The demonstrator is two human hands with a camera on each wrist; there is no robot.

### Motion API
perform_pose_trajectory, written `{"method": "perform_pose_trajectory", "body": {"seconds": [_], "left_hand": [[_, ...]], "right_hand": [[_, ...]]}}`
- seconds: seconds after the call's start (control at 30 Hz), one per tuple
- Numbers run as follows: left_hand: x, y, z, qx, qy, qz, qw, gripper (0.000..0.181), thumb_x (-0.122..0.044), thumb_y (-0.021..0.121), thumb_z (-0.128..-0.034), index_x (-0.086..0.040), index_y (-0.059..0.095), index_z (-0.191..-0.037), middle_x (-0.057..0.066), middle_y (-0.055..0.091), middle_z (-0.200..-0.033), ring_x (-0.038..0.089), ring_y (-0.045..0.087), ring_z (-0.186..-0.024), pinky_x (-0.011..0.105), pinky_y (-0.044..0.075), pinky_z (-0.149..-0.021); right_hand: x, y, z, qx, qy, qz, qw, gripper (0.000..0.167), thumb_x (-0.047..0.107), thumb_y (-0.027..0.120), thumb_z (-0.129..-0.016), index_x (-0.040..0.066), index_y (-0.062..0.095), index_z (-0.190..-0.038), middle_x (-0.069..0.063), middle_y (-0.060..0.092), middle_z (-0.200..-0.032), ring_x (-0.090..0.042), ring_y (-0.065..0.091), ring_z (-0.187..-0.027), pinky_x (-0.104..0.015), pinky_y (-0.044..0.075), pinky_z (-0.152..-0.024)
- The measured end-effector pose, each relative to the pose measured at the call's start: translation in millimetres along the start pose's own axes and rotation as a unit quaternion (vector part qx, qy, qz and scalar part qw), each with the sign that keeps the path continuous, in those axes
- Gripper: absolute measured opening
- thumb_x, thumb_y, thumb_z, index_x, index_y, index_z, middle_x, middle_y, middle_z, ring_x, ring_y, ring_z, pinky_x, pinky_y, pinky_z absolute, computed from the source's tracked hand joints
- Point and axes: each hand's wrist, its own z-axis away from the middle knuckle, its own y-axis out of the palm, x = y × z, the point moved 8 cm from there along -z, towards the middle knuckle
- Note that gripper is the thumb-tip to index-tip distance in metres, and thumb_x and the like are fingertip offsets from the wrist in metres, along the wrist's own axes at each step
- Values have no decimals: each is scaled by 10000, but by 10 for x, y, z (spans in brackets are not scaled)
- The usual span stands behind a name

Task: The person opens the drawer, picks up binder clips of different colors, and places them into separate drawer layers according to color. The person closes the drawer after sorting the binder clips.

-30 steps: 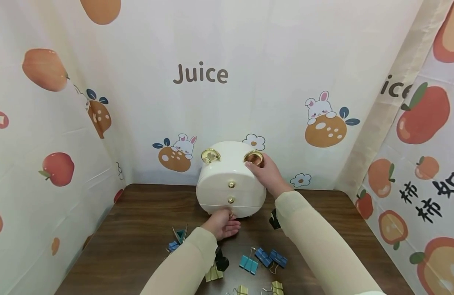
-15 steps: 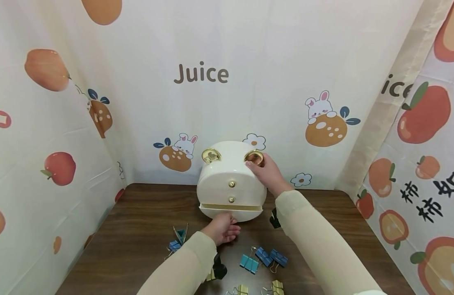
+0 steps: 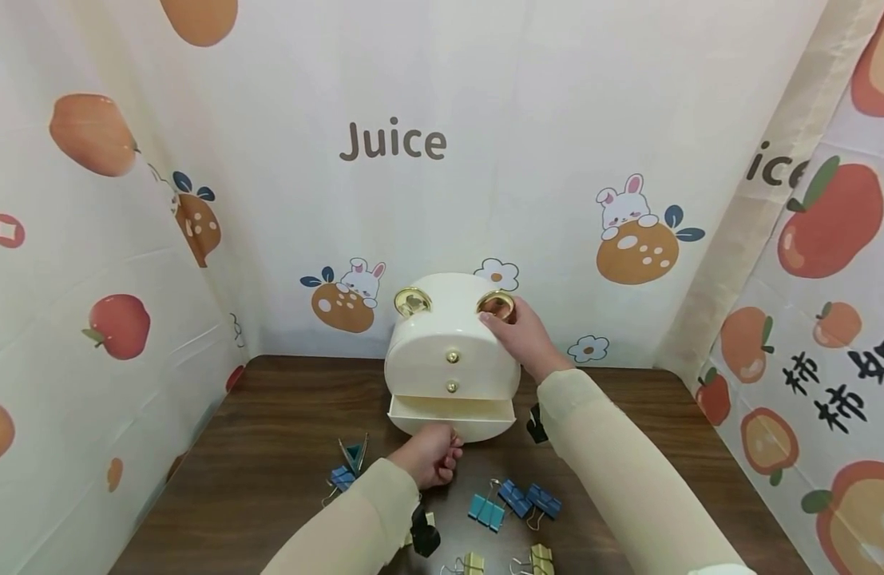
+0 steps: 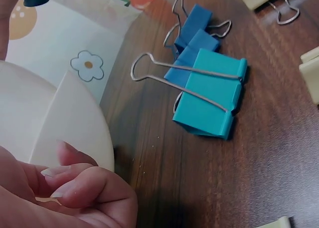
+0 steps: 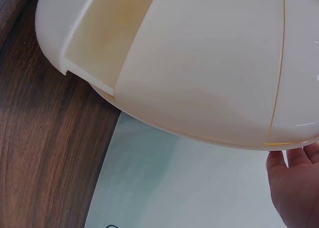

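Observation:
A white rounded drawer box (image 3: pixel 420 363) with gold knobs and two gold ear-like cups stands at the back of the table. Its bottom drawer (image 3: pixel 481 431) is partly pulled out, and the part of its inside that shows holds nothing. My left hand (image 3: pixel 430 457) is at the middle of that drawer's front, fingers curled where its knob sits; the knob itself is hidden. In the left wrist view the curled fingers (image 4: pixel 99 188) lie against the drawer front. My right hand (image 3: pixel 524 339) grips the right gold ear (image 3: pixel 496 304), thumb in front, and touches the box's side.
Blue binder clips (image 3: pixel 544 501) and a turquoise one (image 3: pixel 486 512) lie right of my left hand. Yellow clips (image 3: pixel 541 559) are at the near edge. More clips, one dark teal (image 3: pixel 354 455), lie left. A printed curtain (image 3: pixel 556 120) hangs close behind the box.
The bottom drawer has slid out toward me from shut, with my left hand moving back along with it and its fingers curling more. The right hand stays on the gold ear.

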Motion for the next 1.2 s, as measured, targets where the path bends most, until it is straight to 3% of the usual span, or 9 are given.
{"method": "perform_pose_trajectory", "body": {"seconds": [0.43, 1.03, 1.2], "left_hand": [[71, 63, 132, 152, -50, 69, 9998, 217, -10, 357, -915, -98, 476, -756, -16, 458, -681, 58, 314, -535, 189, 266, -507], [111, 65, 229, -2, -190, -39, 9998, 202, -25, 381, -960, -53, 521, -817, 17, 503, -704, 64, 378, -567, 186, 360, -534], [118, 78, 270, -18, -271, -111, 9996, 196, -93, 397, -1013, 15, 536, -928, 36, 520, -705, 71, 393, -557, 192, 377, -530]], "right_hand": [[23, -20, -3, -13, -53, 106, 9999, 564, 433, 679, -994, 133, 473, -1424, -103, 592, -1296, -265, 631, -1066, -428, 555, -860], [47, -11, -10, 29, -149, -13, 9999, 543, 396, 684, -997, 107, 476, -1406, -115, 580, -1313, -270, 613, -1092, -433, 541, -881], [36, -2, -3, 59, -96, -10, 9999, 558, 406, 686, -995, 117, 471, -1422, -105, 576, -1323, -264, 608, -1101, -426, 534, -891]]}}
